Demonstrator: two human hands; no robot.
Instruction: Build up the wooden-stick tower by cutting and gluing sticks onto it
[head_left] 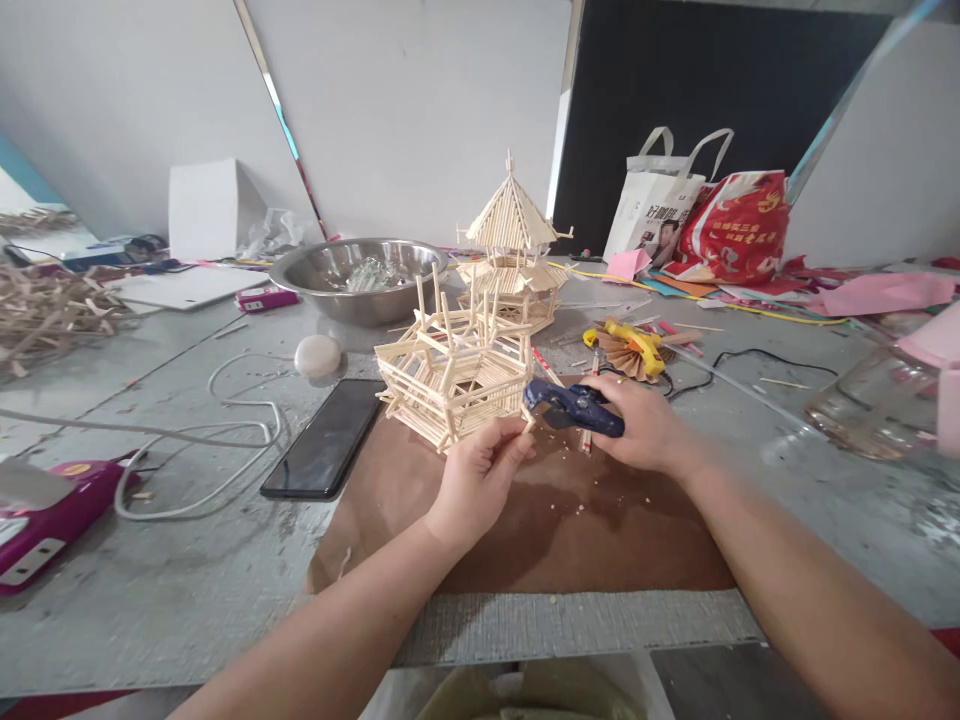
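Between the thumb and fingers of my left hand is the end of a short thin wooden stick. My right hand is closed around a dark blue cutter-like hand tool, its head close to that stick; whether they touch I cannot tell. Just behind my left hand stands a many-sided lattice frame of pale wooden sticks, with several upright posts. Farther back is a second stick model, a pavilion with a pointed roof. A brown sheet lies under my hands, with small wood scraps on it.
A black phone lies left of the sheet, near a white round object and a cable. Behind is a steel bowl. A yellow glue gun, shopping bags and a glass jar are at right; a purple power strip at left.
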